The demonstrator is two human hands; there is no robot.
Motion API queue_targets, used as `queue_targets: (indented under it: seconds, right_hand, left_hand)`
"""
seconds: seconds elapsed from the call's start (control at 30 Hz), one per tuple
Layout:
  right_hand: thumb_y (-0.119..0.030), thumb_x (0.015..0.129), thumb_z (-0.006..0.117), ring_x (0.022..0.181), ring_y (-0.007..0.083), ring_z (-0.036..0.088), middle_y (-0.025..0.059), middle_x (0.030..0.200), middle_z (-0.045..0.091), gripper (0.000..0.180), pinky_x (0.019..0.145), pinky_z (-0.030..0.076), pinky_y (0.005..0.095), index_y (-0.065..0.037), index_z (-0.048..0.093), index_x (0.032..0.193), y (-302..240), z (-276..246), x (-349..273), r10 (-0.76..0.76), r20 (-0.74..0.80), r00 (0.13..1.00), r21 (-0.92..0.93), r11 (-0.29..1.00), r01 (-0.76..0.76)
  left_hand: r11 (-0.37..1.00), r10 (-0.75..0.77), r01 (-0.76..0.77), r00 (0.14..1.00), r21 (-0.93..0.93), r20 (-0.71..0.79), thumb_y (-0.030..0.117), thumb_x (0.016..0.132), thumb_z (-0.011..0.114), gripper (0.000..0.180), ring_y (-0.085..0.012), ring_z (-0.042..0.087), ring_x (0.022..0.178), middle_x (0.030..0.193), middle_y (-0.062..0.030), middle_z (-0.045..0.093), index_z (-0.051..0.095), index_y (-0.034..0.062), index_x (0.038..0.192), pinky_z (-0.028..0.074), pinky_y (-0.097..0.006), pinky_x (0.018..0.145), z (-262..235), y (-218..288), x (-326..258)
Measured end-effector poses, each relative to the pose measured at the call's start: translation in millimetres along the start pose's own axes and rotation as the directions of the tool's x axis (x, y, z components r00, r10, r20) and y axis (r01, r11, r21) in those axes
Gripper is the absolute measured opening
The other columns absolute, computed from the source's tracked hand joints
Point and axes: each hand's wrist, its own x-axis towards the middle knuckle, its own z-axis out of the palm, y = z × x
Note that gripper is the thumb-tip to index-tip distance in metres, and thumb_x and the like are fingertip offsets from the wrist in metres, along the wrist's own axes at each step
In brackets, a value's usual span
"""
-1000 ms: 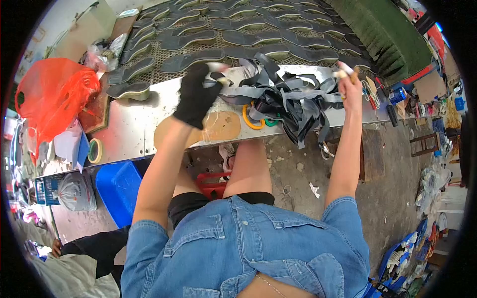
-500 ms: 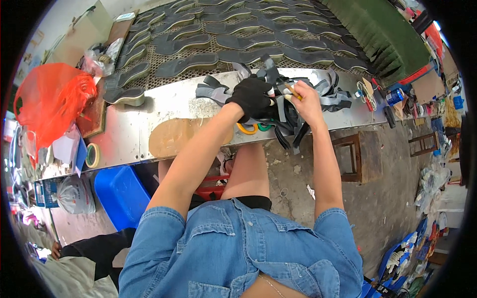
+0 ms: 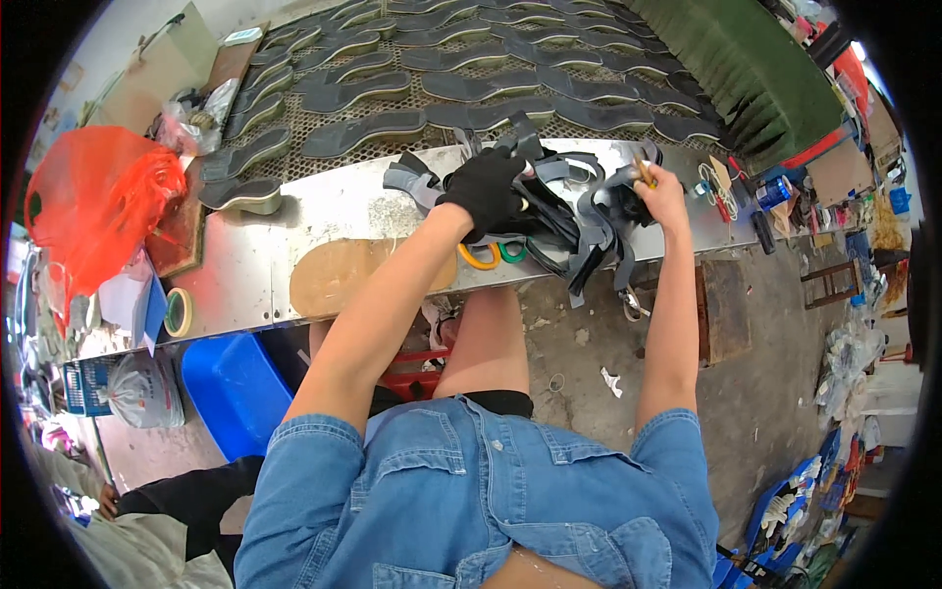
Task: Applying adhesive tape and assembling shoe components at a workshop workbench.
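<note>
A black glove covers my left hand, with bare fingertips showing. Its fingers are closed on the edge of a tangled pile of dark grey straps at the front of the metal table. To the right, my right hand is bare and grips a small brush with a yellow-brown handle. The brush's tip cannot be made out. Some strap ends hang over the table's front edge. Below my left hand lie orange and green looped handles, partly under the straps.
Rows of dark shoe soles lie on a mesh surface beyond the metal table. A tan board, a tape roll and a red plastic bag are left. A blue tub stands below; a wooden stool stands right.
My right hand has moved right with the brush, away from my left hand. Straps now spread farther right. My left hand has shifted slightly left.
</note>
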Motion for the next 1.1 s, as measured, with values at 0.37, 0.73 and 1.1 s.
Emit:
queue_targets:
  seconds: [0.37,0.73,1.1]
  right_hand:
    - [-0.023,0.073,0.074,0.089,0.0354,0.059,0.0134,0.097,0.057,0.036,0.075,0.048,0.044,-0.006,0.063,0.103,-148,42,-61,-0.209,-0.204,0.956,-0.025,0.978,0.209]
    - [-0.021,0.076,0.07,0.081,0.0371,0.057,0.013,0.091,0.051,0.024,0.068,0.047,0.0441,-0.002,0.056,0.084,-98,76,-39,-0.269,-0.223,0.937,-0.245,0.946,0.213]
    - [-0.019,0.079,0.066,0.08,0.0384,0.057,0.0142,0.084,0.053,0.022,0.068,0.046,0.0451,0.0,0.056,0.08,-82,72,-34,-0.25,-0.221,0.942,-0.217,0.955,0.203]
  left_hand:
    - [0.97,-0.053,0.031,0.995,0.24,0.088,0.018,0.061,0.074,0.037,-0.0324,0.059,0.09,0.089,-0.0114,0.063,0.064,0.0086,0.095,0.048,-0.042,0.076,-69,-20,-62]
    - [0.964,0.235,-0.096,0.748,0.249,-0.62,-0.003,0.063,0.069,0.019,-0.026,0.058,0.095,0.099,-0.0058,0.062,0.063,0.0081,0.078,0.049,-0.033,0.076,-152,-17,-76]
    - [0.96,0.09,0.088,0.802,0.266,-0.591,0.006,0.061,0.073,0.024,-0.0327,0.058,0.086,0.087,-0.0106,0.062,0.063,0.0082,0.083,0.049,-0.038,0.072,-178,-88,-147]
